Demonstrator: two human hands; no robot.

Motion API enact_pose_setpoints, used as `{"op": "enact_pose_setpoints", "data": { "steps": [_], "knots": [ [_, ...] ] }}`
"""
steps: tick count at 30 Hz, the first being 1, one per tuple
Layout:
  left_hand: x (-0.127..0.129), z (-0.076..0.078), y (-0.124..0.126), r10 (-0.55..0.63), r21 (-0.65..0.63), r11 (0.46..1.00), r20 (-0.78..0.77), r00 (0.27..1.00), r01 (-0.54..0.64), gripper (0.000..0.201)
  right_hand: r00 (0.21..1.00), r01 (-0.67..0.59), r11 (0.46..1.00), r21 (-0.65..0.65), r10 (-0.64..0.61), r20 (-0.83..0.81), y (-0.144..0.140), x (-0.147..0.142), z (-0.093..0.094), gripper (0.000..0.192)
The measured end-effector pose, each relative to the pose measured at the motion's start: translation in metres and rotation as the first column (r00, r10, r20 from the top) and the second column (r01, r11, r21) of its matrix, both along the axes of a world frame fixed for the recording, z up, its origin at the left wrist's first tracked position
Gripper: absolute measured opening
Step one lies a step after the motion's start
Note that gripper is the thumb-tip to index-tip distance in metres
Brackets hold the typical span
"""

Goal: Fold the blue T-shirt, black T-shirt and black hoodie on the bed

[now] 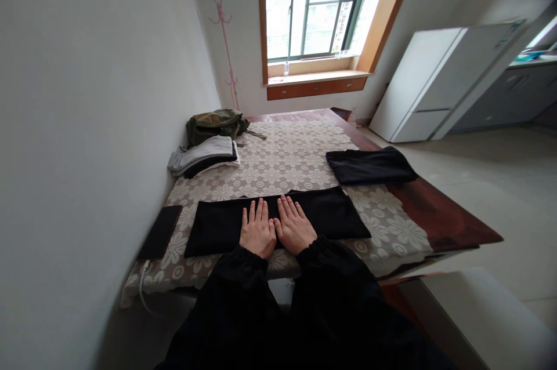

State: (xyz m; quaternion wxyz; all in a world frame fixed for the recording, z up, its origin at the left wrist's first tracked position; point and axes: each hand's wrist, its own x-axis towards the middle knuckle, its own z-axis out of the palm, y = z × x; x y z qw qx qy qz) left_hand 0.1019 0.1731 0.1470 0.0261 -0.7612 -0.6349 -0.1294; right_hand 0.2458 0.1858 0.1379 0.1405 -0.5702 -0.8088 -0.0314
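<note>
A black garment (335,216), folded into a long flat strip, lies across the near part of a table covered with a white floral lace cloth (287,161). My left hand (257,229) and my right hand (293,225) rest side by side, flat, palms down, on the middle of the garment with fingers stretched out and slightly apart. Neither hand grips anything. Both arms wear black sleeves.
A second folded black garment (369,166) lies at the right edge. A stack of grey, black and white clothes (204,156) and an olive garment (215,123) sit at the far left by the wall. A dark flat object (160,232) lies near left. A white fridge (435,80) stands right.
</note>
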Motion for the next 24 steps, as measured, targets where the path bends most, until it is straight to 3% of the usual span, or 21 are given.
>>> {"op": "enact_pose_setpoints", "data": {
  "steps": [24],
  "knots": [
    [0.0005, 0.0020, -0.0006, 0.001, -0.004, 1.000, -0.033, 0.999, -0.001, 0.064, 0.999, 0.032, 0.999, -0.027, -0.032, 0.018, -0.0031, -0.0015, 0.0081, 0.064]
  ]
}}
